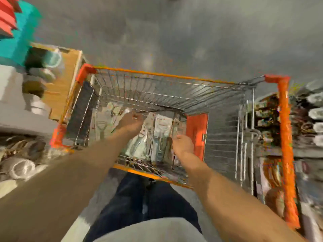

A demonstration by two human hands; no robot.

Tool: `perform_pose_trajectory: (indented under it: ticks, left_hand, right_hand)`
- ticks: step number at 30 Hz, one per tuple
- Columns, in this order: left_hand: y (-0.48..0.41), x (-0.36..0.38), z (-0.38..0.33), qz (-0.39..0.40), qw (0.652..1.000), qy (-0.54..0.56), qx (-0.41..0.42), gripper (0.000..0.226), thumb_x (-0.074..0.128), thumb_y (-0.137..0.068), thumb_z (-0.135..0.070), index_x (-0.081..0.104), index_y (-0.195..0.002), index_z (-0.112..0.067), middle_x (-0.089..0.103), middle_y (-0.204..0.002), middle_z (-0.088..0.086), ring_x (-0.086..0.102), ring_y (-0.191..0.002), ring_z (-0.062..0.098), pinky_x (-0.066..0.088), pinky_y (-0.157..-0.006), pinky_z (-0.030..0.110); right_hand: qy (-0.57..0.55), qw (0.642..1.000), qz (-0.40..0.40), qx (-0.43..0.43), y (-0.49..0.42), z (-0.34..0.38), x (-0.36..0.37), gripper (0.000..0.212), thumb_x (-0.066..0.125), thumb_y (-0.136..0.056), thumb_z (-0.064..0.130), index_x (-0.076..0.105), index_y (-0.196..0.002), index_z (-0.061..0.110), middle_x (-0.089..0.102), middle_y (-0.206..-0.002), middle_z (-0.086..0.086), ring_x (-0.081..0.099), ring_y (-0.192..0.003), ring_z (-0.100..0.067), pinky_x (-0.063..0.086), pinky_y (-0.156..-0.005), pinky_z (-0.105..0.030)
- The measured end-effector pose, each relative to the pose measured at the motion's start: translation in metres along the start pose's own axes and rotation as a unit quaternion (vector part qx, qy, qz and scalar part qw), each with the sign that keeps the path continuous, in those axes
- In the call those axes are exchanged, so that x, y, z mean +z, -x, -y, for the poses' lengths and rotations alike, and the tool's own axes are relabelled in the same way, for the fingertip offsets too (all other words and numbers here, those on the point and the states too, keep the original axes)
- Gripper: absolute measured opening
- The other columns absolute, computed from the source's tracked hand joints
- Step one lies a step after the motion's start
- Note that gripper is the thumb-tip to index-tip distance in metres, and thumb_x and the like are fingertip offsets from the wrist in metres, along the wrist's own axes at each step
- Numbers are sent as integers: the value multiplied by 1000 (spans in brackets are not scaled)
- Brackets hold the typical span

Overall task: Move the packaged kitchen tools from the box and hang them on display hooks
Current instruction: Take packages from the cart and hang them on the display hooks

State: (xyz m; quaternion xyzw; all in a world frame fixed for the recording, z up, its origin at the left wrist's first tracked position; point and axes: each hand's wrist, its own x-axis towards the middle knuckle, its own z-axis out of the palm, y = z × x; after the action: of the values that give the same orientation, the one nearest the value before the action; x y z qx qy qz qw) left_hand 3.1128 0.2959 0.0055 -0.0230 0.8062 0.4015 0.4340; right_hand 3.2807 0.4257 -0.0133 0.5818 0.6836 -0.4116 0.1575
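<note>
— Orange-rimmed wire cart (174, 75) sits right below me. The packaged kitchen tools (158, 137) lie flat and overlapping on its bottom, with one peeler pack (101, 127) apart at nine o'clock of the pile.

— Where are your hands?

— Both are down inside the basket. My left hand (132, 122) is at ten o'clock of the pile, fingers curled over the pack tops. My right hand (182, 144) is at four o'clock, curled against the pile's right edge. The view is smeared, so I cannot tell whether either hand actually has a pack clamped.

— How do you want to take one?

— I'd pinch a single card by its top end, where a hang hole would be. The right hand steadies the rest while I lift that card off instead of dragging it. The packs look glossy, so I expect them to slide and come up in a clump if I grab low.

— And room to move?

— It's tight. Wire walls close in on every side, and the orange flap (196, 133) is just beside my right hand at three o'clock. The near rim crosses under both forearms at six. Straight up is the open way out. Above the rim, a cardboard box (64, 84) stands outside the cart at ten o'clock and stocked shelves (312, 119) at three. Bare grey floor (174, 32) lies at twelve. I cannot make out any display hooks.
</note>
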Motion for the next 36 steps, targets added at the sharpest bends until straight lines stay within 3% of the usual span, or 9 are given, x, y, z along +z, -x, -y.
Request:
perform_pose_trajectory:
  ticks: [5,8,11,18,20,24,29,32,36]
  left_hand:
    - [-41,30,42,41,994,-90,-42,20,54,-104,-31,63,-115,-16,68,-95,3,67,-80,22,56,-73,34]
    - [-65,50,62,75,990,-93,-73,20,57,-101,-33,67,-111,-19,74,-97,8,73,-84,29,61,-80,46]
    - [-86,68,78,95,985,-128,-67,14,55,-101,-34,65,-98,-24,74,-105,6,75,-93,31,61,-90,52]
    - [-114,97,92,133,976,-161,-65,23,51,-105,-35,64,-115,-19,73,-103,4,72,-88,22,60,-91,47]
    - [-116,103,89,138,975,-163,-57,23,51,-106,-32,65,-117,-18,73,-102,3,71,-85,19,62,-88,46]
    - [-114,109,80,154,976,-144,-61,23,57,-102,-39,66,-116,-23,72,-105,-2,73,-84,17,63,-85,44]
    - [-120,109,84,154,975,-152,-45,37,56,-97,-51,66,-119,-23,73,-113,3,70,-101,26,57,-96,50]
    - [-125,100,90,98,980,-170,-31,32,49,-107,-37,58,-128,-15,69,-118,10,66,-107,32,53,-98,51]
    - [-133,91,100,61,986,-151,-32,41,41,-110,-42,54,-132,-10,64,-112,8,62,-102,28,49,-90,40]
  right_hand:
    - [-1,998,-6,64,-44,-44,36,32,50,-106,36,68,-122,14,73,-115,-9,69,-104,-32,56,-85,-36]
    - [-20,993,-20,110,-75,-65,51,22,54,-105,24,63,-122,15,71,-117,-7,66,-101,-27,54,-87,-35]
    - [5,993,-8,120,-103,-77,63,35,48,-106,17,54,-141,12,63,-133,-10,60,-116,-29,45,-92,-31]
    - [113,984,-75,113,-141,-90,98,46,45,-107,45,57,-130,8,68,-124,-18,67,-112,-37,52,-85,-39]
    - [101,984,-111,100,-141,-89,101,59,40,-105,60,59,-132,11,69,-118,-20,67,-107,-38,53,-87,-43]
    - [19,992,-118,36,-126,-85,105,44,59,-101,40,58,-132,10,65,-118,-13,63,-109,-32,49,-89,-38]
    - [-29,993,-23,-111,-100,-68,126,30,54,-99,50,64,-118,29,67,-101,7,67,-88,-14,58,-77,-40]
    - [-36,993,-93,-69,-108,-63,126,30,42,-106,44,66,-104,25,67,-97,5,65,-88,-15,58,-78,-42]
    - [-4,984,-164,63,-138,-76,105,30,50,-105,26,59,-132,15,61,-128,-3,57,-115,-21,52,-101,-41]
